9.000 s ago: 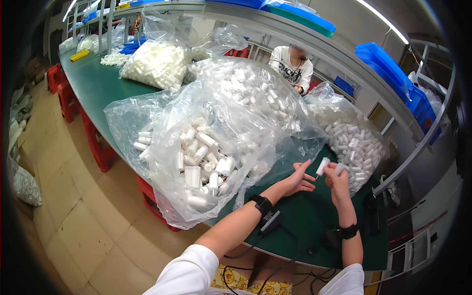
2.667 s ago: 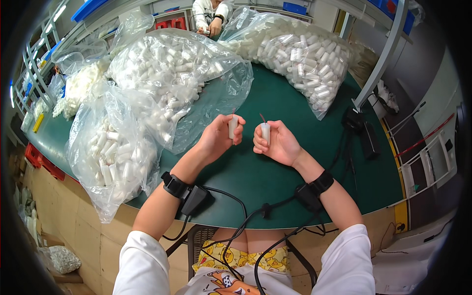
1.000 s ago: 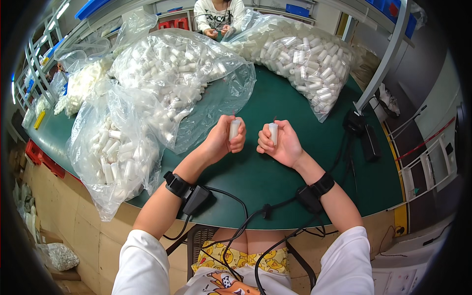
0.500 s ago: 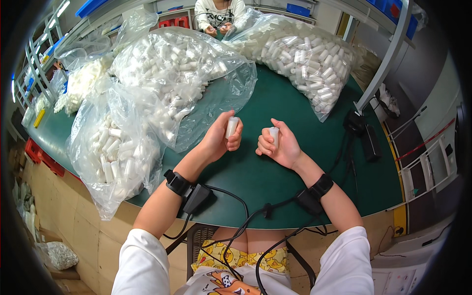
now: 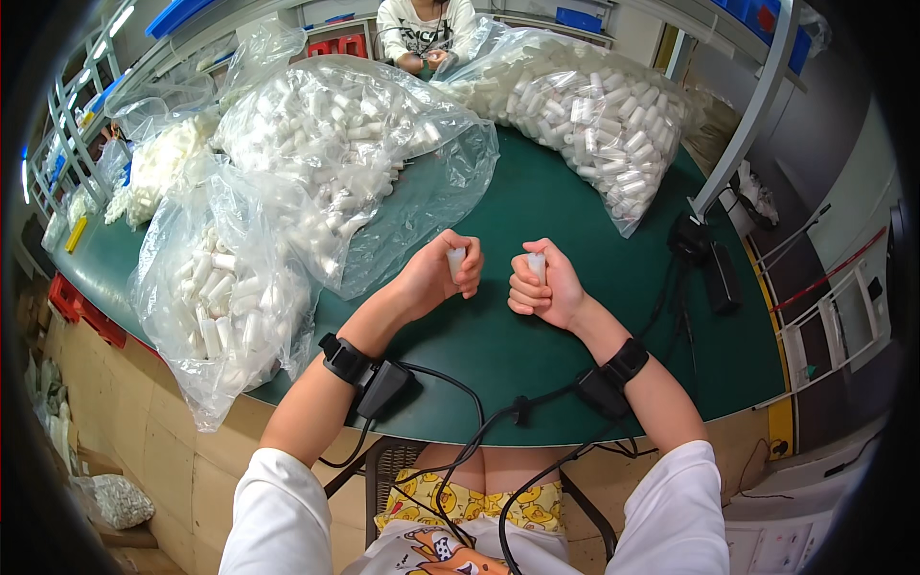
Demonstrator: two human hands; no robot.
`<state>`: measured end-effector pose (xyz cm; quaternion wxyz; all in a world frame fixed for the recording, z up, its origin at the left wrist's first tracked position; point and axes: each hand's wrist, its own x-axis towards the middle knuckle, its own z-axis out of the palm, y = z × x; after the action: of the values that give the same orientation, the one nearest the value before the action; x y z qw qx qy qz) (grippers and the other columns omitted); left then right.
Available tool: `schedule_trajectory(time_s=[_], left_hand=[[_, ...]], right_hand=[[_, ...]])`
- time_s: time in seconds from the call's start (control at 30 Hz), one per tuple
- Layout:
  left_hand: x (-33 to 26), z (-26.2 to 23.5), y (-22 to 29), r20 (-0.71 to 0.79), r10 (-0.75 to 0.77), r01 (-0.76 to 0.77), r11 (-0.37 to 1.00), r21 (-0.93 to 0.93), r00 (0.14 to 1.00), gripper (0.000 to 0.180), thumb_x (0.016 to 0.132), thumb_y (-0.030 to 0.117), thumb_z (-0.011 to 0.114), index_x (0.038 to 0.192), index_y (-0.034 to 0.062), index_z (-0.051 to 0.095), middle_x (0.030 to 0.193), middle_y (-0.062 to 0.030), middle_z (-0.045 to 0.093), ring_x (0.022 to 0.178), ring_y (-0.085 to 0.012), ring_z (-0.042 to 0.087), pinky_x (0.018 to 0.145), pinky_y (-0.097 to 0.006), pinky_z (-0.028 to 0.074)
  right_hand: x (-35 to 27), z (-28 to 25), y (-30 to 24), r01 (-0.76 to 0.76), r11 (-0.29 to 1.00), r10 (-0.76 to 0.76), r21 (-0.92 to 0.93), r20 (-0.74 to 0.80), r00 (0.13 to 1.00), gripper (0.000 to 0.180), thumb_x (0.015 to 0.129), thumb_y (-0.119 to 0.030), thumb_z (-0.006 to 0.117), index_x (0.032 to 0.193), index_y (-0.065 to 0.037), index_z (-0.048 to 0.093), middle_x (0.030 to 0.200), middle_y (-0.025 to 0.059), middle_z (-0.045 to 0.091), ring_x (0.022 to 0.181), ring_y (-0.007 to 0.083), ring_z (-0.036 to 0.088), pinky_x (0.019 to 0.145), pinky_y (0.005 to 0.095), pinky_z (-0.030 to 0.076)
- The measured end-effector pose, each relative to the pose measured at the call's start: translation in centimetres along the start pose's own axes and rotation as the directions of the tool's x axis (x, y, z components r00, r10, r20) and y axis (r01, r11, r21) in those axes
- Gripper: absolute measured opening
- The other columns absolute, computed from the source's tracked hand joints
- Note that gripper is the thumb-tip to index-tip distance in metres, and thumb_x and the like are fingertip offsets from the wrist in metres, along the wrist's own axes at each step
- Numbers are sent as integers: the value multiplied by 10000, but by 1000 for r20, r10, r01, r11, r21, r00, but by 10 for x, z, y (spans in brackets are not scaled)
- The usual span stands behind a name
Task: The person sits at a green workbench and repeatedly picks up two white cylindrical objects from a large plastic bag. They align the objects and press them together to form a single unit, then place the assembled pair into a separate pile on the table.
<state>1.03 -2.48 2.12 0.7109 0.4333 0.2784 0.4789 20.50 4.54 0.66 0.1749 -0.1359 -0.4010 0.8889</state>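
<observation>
Your left hand (image 5: 443, 276) is clenched around a small white plastic tube (image 5: 456, 259), and your right hand (image 5: 542, 289) grips another white tube (image 5: 537, 265), both upright above the green table (image 5: 537, 206). Clear bags of white tubes (image 5: 335, 163) lie just beyond your left hand.

One head-worn fisheye view, looking steeply down over our own arms.

We see the scene from a single camera on the head, tilted down and forward at the green counter (image 5: 537, 345), close enough that our forearms rise from the lower edge and our left hand (image 5: 439, 276) and right hand (image 5: 542, 287) sit near the centre. The wide lens bends the counter edge and the shelving toward the dark rim. We look across the counter to a second person (image 5: 422, 29) at the far side, at the top edge, and down to our own lap at the bottom. No second view shares the scene.
</observation>
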Motion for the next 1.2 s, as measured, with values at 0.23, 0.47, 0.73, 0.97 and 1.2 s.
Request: schedule_trajectory(time_s=[0.23,0.47,0.73,0.97,1.2], left_hand=[[1,-2,-3,26,6,-6,1000,28,1000,304,868,269,324,621,93,347,579,-7,349,559,-146,360,609,-284,358],[2,5,-6,-107,10,-18,997,-73,994,297,909,356,347,765,105,413,598,-5,375,567,-139,390,597,-278,357],[3,6,-10,-128,-13,-23,962,-274,992,373,870,502,398,877,129,413,608,-17,389,558,-151,371,581,-286,340],[5,7,-8,-225,-2,-33,988,-151,974,392,849,233,537,1089,143,240,638,-1,353,524,-108,311,489,-259,290],[3,1,-13,-191,1,0,1000,4,982,425,847,251,502,1169,114,260,638,15,335,500,-81,265,464,-241,263]], right_hand=[[1,-6,3,-1,1000,1,-28,3,1000,414,884,-312,294,518,-119,313,370,-32,215,320,104,195,425,261,323],[5,-1,5,92,992,-100,-81,-105,989,488,934,-458,289,608,-104,361,435,-21,277,369,104,267,484,266,344],[-1,18,7,178,968,-201,-179,-117,973,577,907,-604,254,894,-69,469,629,24,412,584,153,422,622,313,368],[-1,14,9,227,934,-248,-276,-43,968,333,843,-311,526,1030,-44,459,718,26,418,648,148,434,673,308,381],[-1,20,9,195,874,-238,-445,-44,970,367,770,-101,638,1082,-25,458,710,-4,433,617,92,441,630,266,405]])
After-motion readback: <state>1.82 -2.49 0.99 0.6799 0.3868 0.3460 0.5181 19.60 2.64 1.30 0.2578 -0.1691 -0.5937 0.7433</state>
